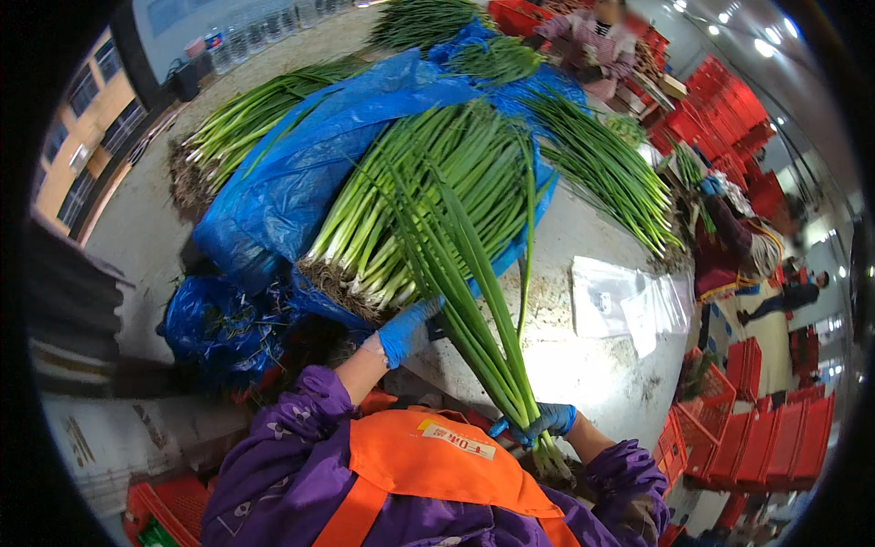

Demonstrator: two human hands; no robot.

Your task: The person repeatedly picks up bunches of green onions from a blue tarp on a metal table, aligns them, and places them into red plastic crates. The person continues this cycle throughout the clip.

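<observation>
My right hand (536, 422), in a blue glove, grips a small bunch of green onions (478, 328) just above its roots. The long leaves fan up and away across the table. My left hand (410, 331), also gloved in blue, is at the near edge of a large pile of green onions (437, 198), close to its roots. Its fingers are extended beside the leaves of the held bunch, with nothing visible in them. The pile lies on blue plastic sheeting (294, 171), with its white stems and brown roots towards me.
More green onions (260, 116) lie at the left and another heap (608, 171) at the right. Clear plastic bags (629, 301) rest on the metal table (547, 267). Water bottles (236, 44) line the far edge. Co-workers (731, 239) and red crates (759, 437) are to the right.
</observation>
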